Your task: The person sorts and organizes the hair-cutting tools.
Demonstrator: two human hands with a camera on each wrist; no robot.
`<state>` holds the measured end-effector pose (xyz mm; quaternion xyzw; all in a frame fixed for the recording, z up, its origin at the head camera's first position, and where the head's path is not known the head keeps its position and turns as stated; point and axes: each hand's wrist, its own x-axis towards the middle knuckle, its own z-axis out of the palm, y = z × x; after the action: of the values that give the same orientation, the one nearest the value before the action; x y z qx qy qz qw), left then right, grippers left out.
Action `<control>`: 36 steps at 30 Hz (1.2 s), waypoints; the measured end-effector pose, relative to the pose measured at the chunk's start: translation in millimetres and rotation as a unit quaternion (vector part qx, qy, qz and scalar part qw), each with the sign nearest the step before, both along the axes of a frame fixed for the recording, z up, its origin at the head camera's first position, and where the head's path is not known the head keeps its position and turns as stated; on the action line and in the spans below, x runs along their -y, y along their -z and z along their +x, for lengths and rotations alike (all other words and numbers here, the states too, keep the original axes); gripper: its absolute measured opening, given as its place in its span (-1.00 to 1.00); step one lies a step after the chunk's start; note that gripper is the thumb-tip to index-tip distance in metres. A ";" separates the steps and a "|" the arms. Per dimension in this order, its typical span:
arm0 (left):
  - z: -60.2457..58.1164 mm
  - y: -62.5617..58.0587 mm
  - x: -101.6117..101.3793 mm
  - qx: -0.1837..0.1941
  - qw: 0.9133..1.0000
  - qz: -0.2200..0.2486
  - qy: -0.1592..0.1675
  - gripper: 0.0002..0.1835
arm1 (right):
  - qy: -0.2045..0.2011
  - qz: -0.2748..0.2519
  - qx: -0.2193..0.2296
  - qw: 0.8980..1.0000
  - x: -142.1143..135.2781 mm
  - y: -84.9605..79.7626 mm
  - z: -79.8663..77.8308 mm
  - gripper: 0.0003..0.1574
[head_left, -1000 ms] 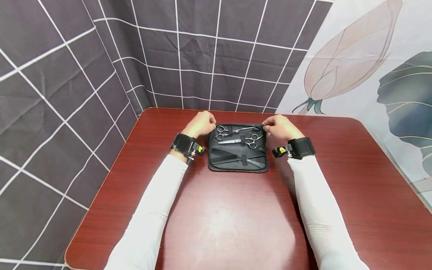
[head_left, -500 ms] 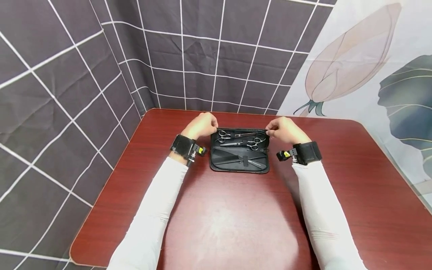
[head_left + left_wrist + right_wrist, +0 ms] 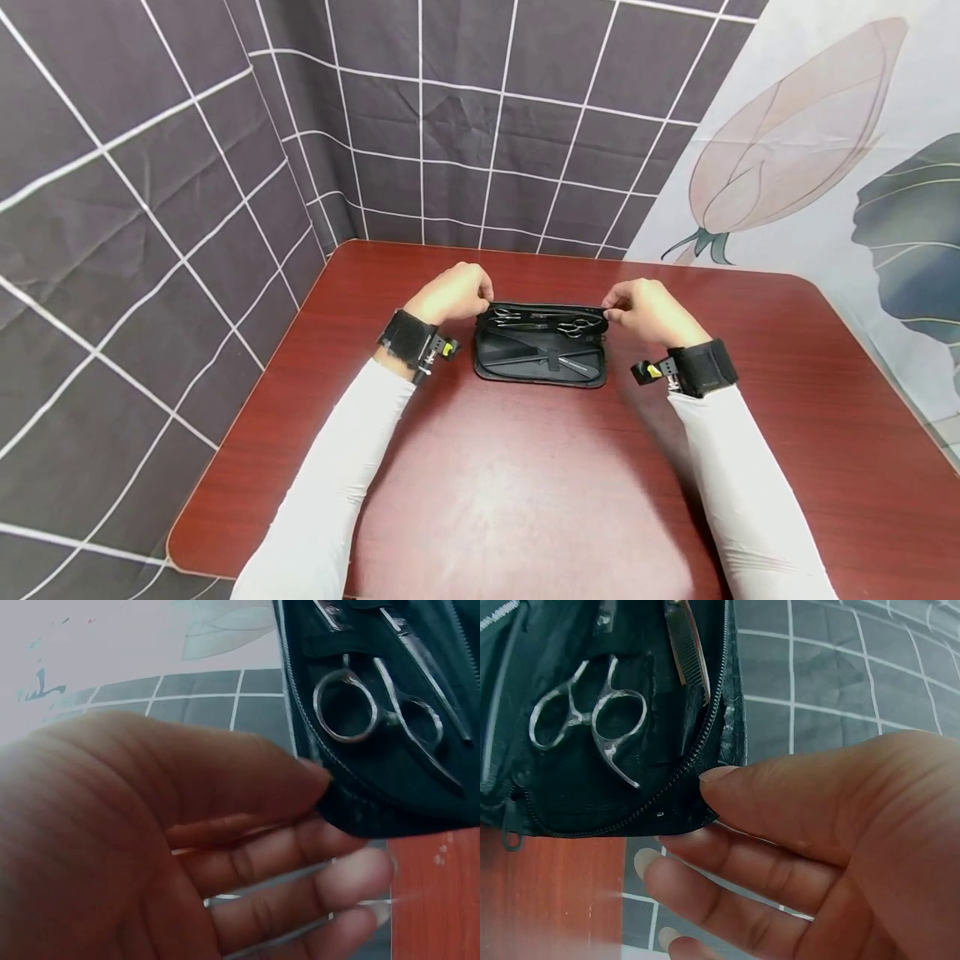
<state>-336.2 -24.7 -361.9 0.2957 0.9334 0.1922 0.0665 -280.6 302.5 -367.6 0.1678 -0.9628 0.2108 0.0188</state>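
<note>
Case (image 3: pixel 540 380), black and zippered, lying open on the red-brown table (image 3: pixel 487 500) between our left hand (image 3: pixel 453 293) and right hand (image 3: pixel 643 310), which stand apart. With each we pinch a corner of its raised far flap (image 3: pixel 577 791), on which we see one pair of scissors (image 3: pixel 390 718) with handles nearer the left hand and a second pair (image 3: pixel 583 718) with handles nearer the right

Grey gridded fabric (image 3: pixel 457 112) and a white floral cloth (image 3: pixel 795 158) border the red-brown table (image 3: pixel 540 483).

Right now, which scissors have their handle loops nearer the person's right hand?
The lower scissors in the head view; the upper scissors have theirs nearer the left hand.
</note>
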 end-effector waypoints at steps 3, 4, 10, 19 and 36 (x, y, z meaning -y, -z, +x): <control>4.3 2.5 1.6 -0.007 0.999 -0.020 0.031 -0.83 | -0.008 0.002 -0.003 1.000 0.8 0.9 6.1 -0.92; 5.9 3.3 1.9 -0.008 0.999 -0.026 0.041 -0.83 | -0.013 0.002 -0.003 1.000 1.0 1.0 8.3 -0.91; 13.4 8.3 -0.7 -0.003 0.995 -0.052 0.085 -0.87 | -0.041 0.010 -0.018 0.999 -0.6 5.8 17.8 -0.83; 25.1 14.2 -6.5 -0.004 0.987 -0.118 0.111 -0.86 | -0.087 0.033 -0.019 0.996 4.3 11.0 27.6 -0.78; 38.1 28.7 -18.4 0.018 0.978 -0.159 0.132 -0.63 | -0.140 0.062 0.018 0.988 7.9 18.6 32.0 -0.70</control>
<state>-298.1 -6.3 -390.6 0.3989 0.9033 0.0362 0.1539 -248.7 294.5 -386.2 0.2982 -0.9412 0.1538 -0.0390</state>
